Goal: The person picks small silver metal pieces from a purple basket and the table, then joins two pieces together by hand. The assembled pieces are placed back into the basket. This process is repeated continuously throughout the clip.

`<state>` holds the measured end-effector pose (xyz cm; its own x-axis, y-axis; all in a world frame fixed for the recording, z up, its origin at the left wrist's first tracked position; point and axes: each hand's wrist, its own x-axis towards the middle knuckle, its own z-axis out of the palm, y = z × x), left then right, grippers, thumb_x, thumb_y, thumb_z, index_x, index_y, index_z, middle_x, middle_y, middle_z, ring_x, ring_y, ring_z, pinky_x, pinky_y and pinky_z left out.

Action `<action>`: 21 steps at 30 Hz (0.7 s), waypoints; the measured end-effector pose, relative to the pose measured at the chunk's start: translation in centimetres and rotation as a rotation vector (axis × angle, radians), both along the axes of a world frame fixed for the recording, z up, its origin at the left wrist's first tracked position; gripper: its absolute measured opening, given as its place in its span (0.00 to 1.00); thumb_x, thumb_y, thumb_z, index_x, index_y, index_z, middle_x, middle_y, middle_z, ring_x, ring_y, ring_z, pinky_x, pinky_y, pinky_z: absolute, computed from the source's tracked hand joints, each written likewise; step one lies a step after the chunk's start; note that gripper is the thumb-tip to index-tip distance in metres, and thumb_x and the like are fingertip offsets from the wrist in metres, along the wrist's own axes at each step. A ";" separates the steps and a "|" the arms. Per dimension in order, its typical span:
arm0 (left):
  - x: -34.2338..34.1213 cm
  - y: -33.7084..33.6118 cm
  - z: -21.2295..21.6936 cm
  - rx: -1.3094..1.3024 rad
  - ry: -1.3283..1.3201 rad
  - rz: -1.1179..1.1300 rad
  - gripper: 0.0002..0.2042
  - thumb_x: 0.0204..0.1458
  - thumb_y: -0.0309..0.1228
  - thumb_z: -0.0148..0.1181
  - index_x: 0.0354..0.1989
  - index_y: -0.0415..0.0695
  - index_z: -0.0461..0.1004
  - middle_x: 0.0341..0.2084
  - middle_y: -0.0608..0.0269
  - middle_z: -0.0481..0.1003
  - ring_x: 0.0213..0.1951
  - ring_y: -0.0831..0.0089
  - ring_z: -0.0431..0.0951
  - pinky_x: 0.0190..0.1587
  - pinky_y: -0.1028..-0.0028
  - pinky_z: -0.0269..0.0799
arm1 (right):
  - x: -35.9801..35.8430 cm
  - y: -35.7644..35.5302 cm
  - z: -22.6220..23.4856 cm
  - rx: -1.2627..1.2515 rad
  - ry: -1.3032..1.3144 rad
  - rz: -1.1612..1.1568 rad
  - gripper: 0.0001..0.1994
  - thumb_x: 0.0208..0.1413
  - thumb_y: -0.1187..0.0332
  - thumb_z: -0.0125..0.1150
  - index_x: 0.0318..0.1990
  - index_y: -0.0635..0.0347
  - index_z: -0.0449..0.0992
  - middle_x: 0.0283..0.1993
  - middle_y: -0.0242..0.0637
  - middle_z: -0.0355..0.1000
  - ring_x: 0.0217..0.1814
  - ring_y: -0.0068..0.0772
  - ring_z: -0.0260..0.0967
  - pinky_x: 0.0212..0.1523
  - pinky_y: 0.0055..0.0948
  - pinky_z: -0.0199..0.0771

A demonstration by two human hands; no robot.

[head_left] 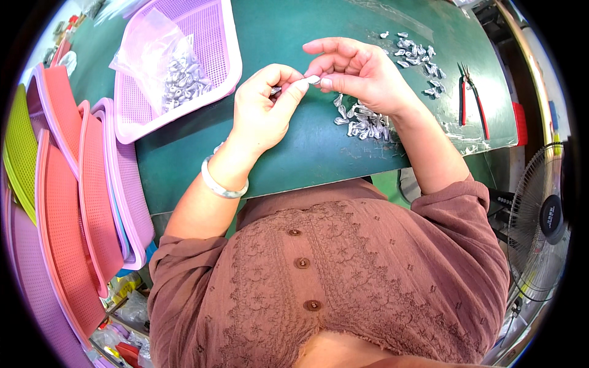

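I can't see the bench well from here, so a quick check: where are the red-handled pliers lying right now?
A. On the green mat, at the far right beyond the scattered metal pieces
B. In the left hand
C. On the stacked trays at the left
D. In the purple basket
A: the pliers lie on the green mat, right of the scattered metal pieces, clear of both hands.

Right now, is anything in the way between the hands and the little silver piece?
No. The little silver piece is already pinched between the left hand and the right hand, above the green mat. Nothing sits between fingers and piece.
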<state>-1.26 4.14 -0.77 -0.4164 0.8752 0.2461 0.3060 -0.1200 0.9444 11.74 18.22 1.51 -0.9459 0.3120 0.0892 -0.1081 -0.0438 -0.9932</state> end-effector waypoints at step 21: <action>0.1 0.2 0.6 -0.182 -0.572 -0.145 0.08 0.55 0.33 0.50 0.31 0.43 0.71 0.18 0.74 0.65 0.20 0.86 0.60 0.22 0.87 0.56 | 0.1 -0.3 -0.1 0.058 0.045 -0.040 0.18 0.49 0.80 0.54 0.50 0.64 0.66 0.36 0.33 0.72 0.39 0.19 0.67 0.43 0.20 0.67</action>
<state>-1.12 4.30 -0.15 -0.3118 0.9398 -0.1397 -0.2620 0.0563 0.9634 11.81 17.91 1.41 -0.9275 0.3424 0.1500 -0.1530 0.0185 -0.9881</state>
